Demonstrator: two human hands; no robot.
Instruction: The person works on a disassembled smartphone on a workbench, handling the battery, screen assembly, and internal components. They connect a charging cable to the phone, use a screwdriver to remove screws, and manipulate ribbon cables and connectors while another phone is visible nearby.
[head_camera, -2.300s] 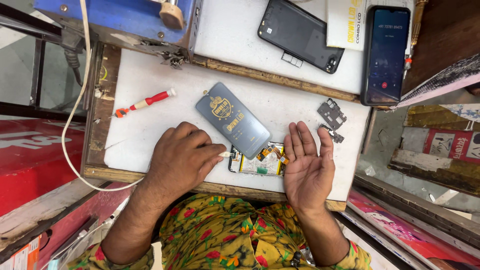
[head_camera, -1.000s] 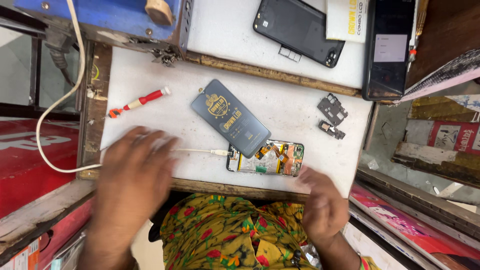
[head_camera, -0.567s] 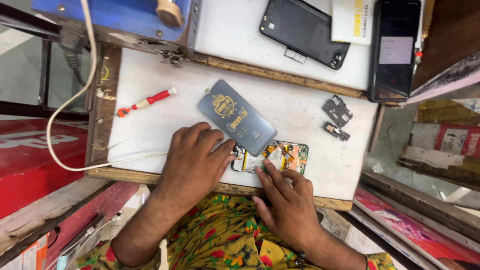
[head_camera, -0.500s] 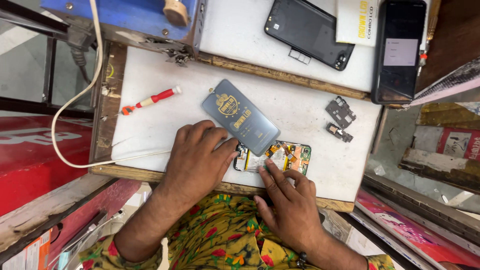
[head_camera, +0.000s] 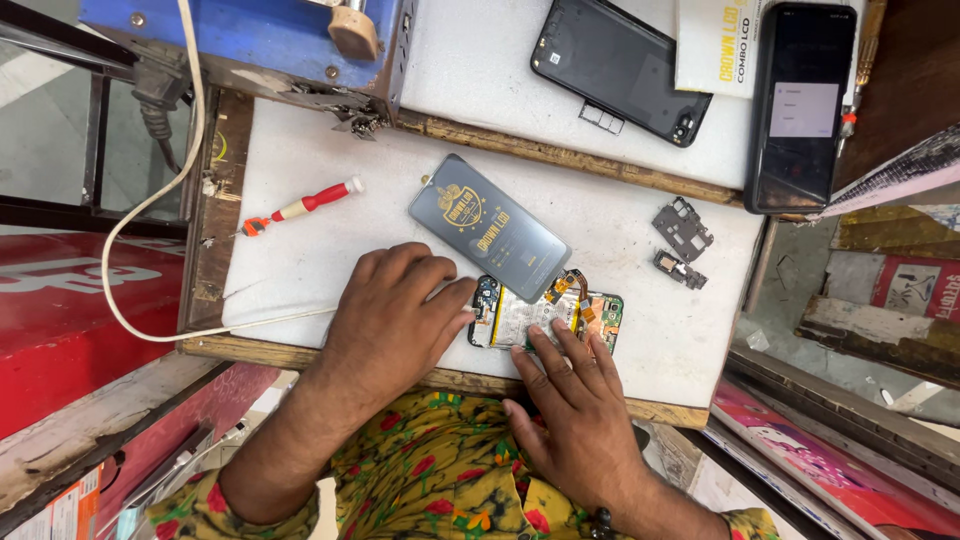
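Head view: left hand (head_camera: 395, 320) lying flat, open, fingertips pressing the opened phone (head_camera: 545, 315) on the white counter (head_camera: 300, 270); right hand (head_camera: 575, 385) open, fingers steadying its near edge. Keeping pressure light, clear of the orange flex cables (head_camera: 572, 290) just beyond the fingertips.

Bare left hand (head_camera: 395, 320) and right hand (head_camera: 575, 400); short yellow floral sleeves with red and green print, dark bracelet on right wrist.
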